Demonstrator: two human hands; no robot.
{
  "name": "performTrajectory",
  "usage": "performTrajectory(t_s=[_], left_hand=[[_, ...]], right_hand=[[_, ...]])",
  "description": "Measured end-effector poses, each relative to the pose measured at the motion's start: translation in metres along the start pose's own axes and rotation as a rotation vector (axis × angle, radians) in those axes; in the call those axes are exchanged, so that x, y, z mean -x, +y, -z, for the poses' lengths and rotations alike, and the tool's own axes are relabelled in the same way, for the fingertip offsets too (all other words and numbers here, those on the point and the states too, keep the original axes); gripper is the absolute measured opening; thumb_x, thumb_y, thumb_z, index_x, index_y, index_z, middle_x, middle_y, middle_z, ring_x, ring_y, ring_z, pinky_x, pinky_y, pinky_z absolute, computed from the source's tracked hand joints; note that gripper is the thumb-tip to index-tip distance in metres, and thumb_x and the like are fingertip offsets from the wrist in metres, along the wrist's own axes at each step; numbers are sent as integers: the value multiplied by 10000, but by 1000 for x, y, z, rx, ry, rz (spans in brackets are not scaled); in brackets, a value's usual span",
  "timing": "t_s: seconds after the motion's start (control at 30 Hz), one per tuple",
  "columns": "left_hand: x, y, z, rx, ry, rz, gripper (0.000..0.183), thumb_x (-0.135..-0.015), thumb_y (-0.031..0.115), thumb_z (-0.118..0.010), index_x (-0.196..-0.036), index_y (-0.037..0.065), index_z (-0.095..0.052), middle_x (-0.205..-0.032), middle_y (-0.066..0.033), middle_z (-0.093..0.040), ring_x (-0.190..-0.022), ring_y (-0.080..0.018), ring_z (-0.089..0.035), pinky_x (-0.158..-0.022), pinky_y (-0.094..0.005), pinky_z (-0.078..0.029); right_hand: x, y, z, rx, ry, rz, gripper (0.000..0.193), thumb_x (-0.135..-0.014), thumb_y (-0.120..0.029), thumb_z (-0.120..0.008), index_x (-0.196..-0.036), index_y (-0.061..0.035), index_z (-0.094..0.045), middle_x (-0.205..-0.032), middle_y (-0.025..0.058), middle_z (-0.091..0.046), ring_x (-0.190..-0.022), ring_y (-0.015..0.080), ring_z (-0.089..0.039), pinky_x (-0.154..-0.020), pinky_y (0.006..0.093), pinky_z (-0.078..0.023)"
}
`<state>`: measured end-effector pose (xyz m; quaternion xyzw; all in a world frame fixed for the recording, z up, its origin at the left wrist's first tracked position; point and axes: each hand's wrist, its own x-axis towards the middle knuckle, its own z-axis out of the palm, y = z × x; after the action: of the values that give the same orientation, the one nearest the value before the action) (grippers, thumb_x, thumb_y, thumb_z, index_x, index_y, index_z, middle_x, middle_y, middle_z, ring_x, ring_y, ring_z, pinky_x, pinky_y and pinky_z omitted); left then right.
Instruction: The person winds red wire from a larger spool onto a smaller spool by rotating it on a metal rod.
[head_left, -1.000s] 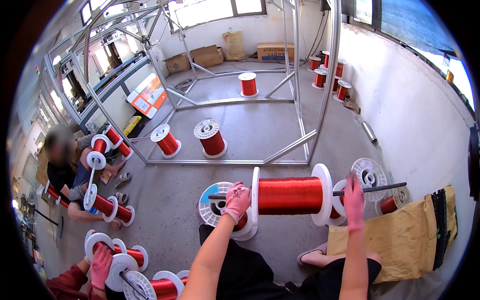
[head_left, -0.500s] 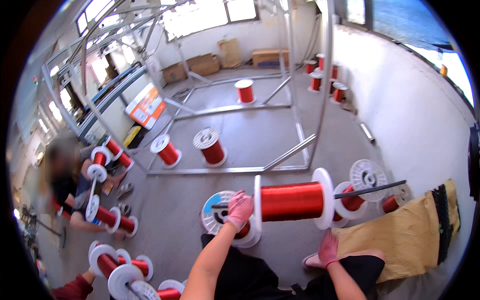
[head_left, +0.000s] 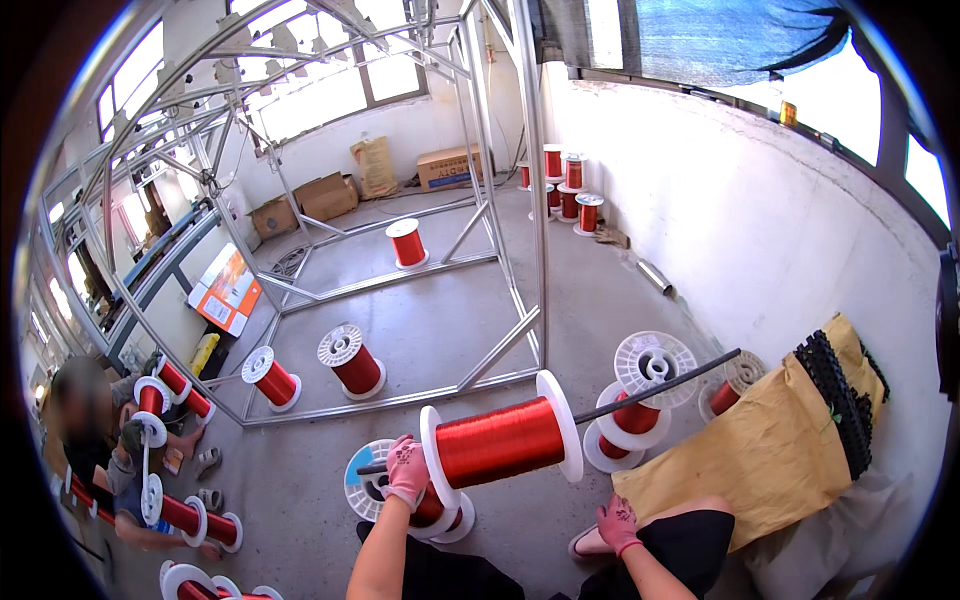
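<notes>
A large spool of red wire with white flanges lies on its side, tilted, on a dark rod that passes through it. My left hand, in a pink glove, is closed around the rod's short left end, right beside the flange. Below that hand, upright spools with white tops stand on the floor, partly covered. My right hand, also gloved, rests near my right knee with its fingers apart and nothing visible in them. Behind the rod's far end stands a stacked spool with a white top.
A metal frame stands ahead, with several red spools inside it. More spools stand by the right wall. Brown sacking lies at my right. On the left another person sits among spools.
The view has turned to the right and tilted, so the surroundings sit further left. My left hand keeps its hold on the rod. My right hand stays near the knee.
</notes>
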<state>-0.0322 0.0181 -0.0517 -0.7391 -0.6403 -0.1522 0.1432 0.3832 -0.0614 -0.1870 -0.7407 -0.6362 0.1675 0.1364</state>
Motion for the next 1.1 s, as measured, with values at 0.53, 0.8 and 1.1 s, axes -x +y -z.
performTrajectory(t_s=[0.53,0.8,1.1], left_hand=[[2,-5,-13,29,7,86,131,-656,113,-547,-671,81,-674,-766,-131,-656,-881,-261,-616,-880,-356,-447],[0,2,-6,147,95,68,469,-895,291,-404,-564,49,-633,-614,-146,-622,-700,-267,-627,-935,-335,-410],[-1,21,9,100,174,328,559,-905,408,-357,-626,28,-658,-794,-214,-640,-826,-340,-601,-850,-385,-439]], right_hand=[[-133,-218,204,-504,412,370,401,-875,-343,-480,-1022,30,-509,-894,270,-594,-892,423,-561,-771,465,-448],[-113,-211,171,-20,155,546,262,-940,-155,-388,-1159,-41,-478,-1127,234,-503,-1014,400,-516,-858,425,-433],[-10,22,-9,298,-131,294,549,-850,-232,-521,-1276,84,-378,-1286,261,-422,-1223,367,-375,-1046,429,-264]])
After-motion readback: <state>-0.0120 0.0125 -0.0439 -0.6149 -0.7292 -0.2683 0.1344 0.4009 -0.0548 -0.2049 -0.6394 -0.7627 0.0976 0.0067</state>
